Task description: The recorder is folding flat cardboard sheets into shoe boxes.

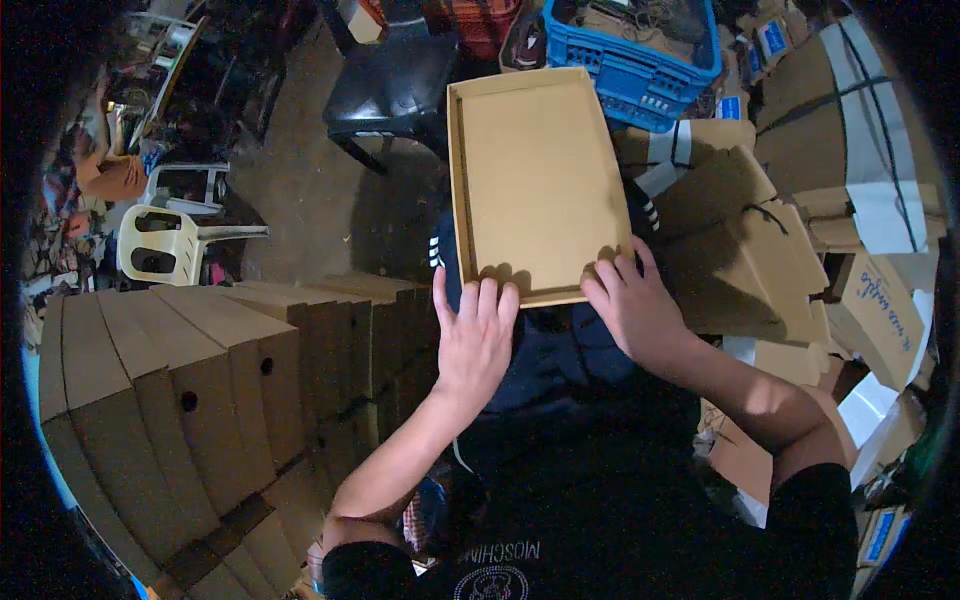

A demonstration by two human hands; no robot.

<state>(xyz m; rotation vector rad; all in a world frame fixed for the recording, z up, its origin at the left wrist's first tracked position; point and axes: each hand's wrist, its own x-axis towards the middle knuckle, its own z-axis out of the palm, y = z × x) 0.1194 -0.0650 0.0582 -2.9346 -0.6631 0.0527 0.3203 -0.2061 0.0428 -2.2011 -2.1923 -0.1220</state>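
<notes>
A shallow brown cardboard tray, like a shoebox lid point(540, 180), rests over my lap with its hollow side up and nothing inside. My left hand point(476, 325) grips its near left corner, fingers curled over the rim. At the near right corner, my right hand point(632, 300) holds the same edge, fingertips bent over the wall to the inside. Both thumbs lie along the outer sides. The tray's underside is hidden.
Long rows of stacked brown boxes point(200, 370) stand at my left. A black chair point(390, 85) and a blue plastic crate point(640, 65) are beyond the tray. Flattened cardboard point(740, 250) and bound bundles point(830, 120) crowd the right. A cream plastic stool point(160, 245) is far left.
</notes>
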